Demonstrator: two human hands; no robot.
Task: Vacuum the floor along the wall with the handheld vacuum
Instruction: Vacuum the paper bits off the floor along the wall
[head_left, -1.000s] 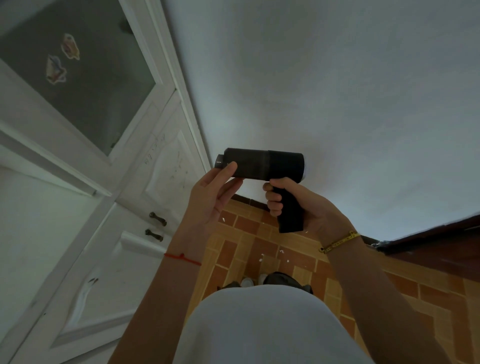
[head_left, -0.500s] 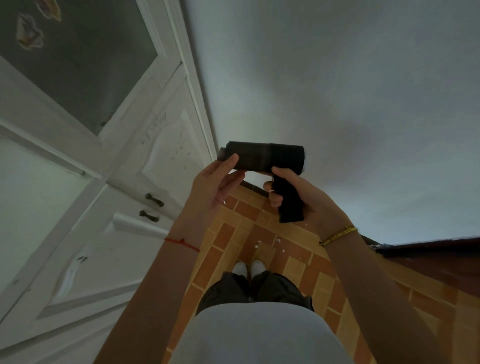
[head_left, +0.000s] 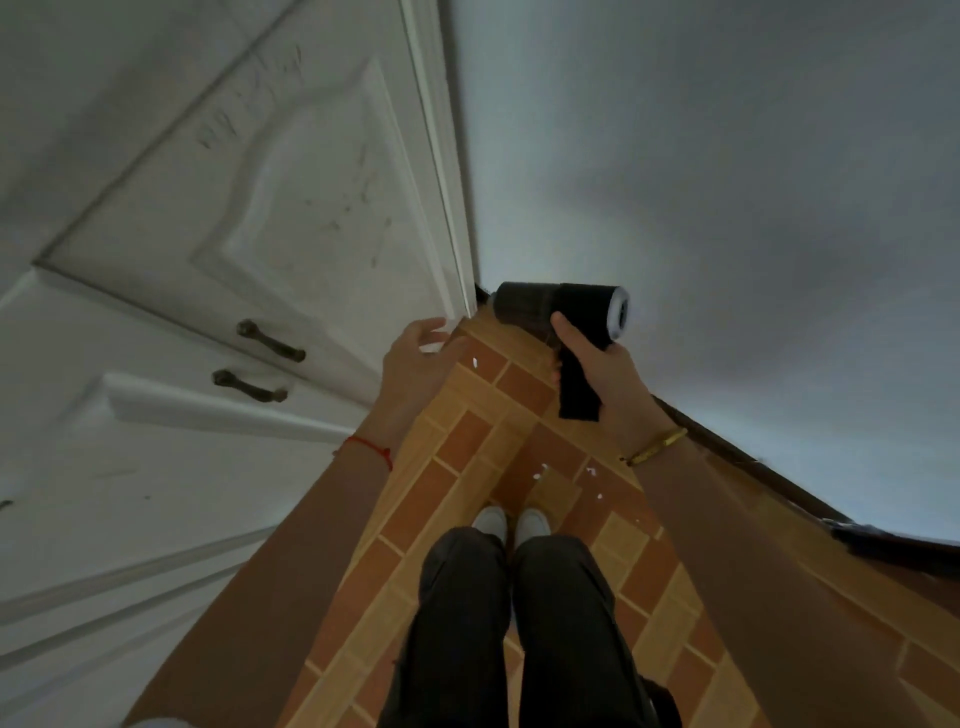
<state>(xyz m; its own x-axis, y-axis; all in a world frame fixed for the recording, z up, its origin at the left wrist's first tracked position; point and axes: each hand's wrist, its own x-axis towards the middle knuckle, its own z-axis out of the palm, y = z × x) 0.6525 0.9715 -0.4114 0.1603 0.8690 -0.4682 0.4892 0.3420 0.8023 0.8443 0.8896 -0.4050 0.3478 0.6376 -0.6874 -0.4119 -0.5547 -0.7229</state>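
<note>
A black handheld vacuum with a barrel body and pistol handle is held up in front of me, its nozzle end pointing left toward the corner. My right hand grips the handle. To its left, my left hand hangs free with relaxed fingers and touches nothing. Below lies the orange and tan tiled floor, which meets the pale wall along a dark skirting. Small white scraps lie on the tiles ahead of my shoes.
A white panelled cabinet with two dark handles stands on the left, its edge meeting the wall at the corner. My legs in dark trousers and white shoes stand on the tiles.
My left hand has let go of the vacuum's nozzle end and moved left and down. The view has tilted downward, showing more floor and my legs.
</note>
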